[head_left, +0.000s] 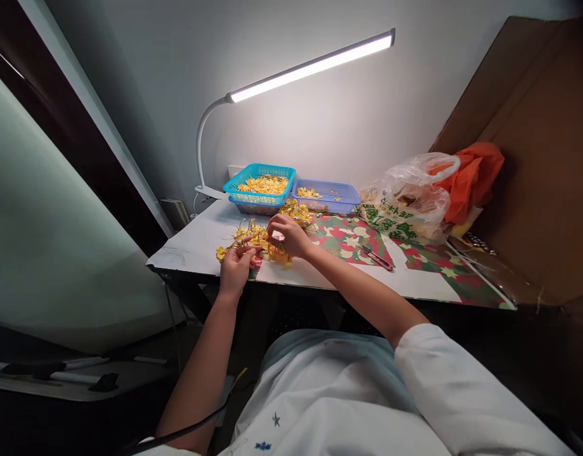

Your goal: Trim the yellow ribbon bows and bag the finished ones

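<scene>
Near the front edge of the table, my left hand is closed on a yellow artificial flower with thin golden wire stems. My right hand is just to the right, fingers bent and pinched together; what lies between them is too small to make out. Around and behind both hands is a loose heap of yellow flowers with curling wires. Another bunch of yellow flowers sits beyond my right hand.
A turquoise basket of yellow pieces and a blue-violet basket stand at the back. Small pink-handled thread snips lie to the right. Plastic bags and a cardboard box bound the right side. A lamp rises behind.
</scene>
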Demonstrator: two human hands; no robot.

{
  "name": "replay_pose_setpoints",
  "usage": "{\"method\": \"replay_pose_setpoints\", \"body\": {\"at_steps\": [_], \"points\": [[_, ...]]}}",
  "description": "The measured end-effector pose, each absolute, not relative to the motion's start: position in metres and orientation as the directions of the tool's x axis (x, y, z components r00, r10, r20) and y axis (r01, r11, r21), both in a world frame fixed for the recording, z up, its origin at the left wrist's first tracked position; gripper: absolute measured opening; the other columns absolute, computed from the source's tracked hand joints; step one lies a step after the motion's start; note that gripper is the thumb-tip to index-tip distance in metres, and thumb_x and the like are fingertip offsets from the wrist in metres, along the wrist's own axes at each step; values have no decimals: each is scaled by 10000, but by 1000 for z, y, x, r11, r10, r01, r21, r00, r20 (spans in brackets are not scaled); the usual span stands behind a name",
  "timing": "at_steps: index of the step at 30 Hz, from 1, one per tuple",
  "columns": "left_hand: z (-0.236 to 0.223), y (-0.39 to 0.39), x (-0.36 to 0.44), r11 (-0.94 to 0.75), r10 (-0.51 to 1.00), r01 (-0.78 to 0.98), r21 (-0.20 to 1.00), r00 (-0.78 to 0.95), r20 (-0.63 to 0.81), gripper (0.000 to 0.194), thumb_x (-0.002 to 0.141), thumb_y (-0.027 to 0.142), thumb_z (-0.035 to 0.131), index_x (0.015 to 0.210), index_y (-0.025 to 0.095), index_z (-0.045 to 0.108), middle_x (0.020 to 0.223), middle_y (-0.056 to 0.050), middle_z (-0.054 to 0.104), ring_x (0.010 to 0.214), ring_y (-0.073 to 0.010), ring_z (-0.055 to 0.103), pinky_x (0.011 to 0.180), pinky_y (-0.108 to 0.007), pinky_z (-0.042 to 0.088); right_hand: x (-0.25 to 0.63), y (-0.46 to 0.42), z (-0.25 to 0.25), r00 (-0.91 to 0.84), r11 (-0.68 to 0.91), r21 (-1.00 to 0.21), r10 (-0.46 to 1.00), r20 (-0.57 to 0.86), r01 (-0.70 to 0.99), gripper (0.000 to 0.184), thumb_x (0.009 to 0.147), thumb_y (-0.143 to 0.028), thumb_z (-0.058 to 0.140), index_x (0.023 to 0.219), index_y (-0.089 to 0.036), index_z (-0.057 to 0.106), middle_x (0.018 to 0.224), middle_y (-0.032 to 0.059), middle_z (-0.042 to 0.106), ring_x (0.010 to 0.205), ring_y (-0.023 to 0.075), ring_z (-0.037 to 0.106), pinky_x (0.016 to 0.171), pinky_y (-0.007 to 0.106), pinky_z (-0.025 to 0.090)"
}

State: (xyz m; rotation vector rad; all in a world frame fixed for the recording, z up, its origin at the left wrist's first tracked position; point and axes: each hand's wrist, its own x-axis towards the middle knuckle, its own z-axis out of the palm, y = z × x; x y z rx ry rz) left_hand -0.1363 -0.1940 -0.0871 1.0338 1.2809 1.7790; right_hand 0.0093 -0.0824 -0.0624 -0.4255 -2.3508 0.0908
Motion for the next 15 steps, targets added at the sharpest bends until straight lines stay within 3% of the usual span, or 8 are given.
{"method": "replay_pose_setpoints", "body": {"at_steps": [5,9,15], "points": [[-85,-195,-135,-267,872,-142,953,-457,176,443,619,293,686,1031,138,642,760,-10,700,479,-50,475,504,-184,407,0,-76,-64,-614,896,-356,441,655,264,76,813,-192,626,785,-187,555,998,84,619,912,196,557,837,318,428],[-86,-195,-136,-260,876,-155,953,-453,165,441,619,294,689,1030,142,640,759,-8,695,482,-49,473,511,-185,412,-12,-77,-68,-558,800,-510,592,581,317,88,758,-163,601,748,-192,518,806,23,607,768,167,556,719,274,415],[-86,-198,-135,-270,874,-122,955,-447,190,447,646,316,700,1059,159,630,895,-38,696,543,-66,495,518,-186,415,-5,-91,-61,-552,800,-552,578,601,237,82,775,-208,566,751,-196,489,732,-9,576,677,129,525,668,249,410]]}}
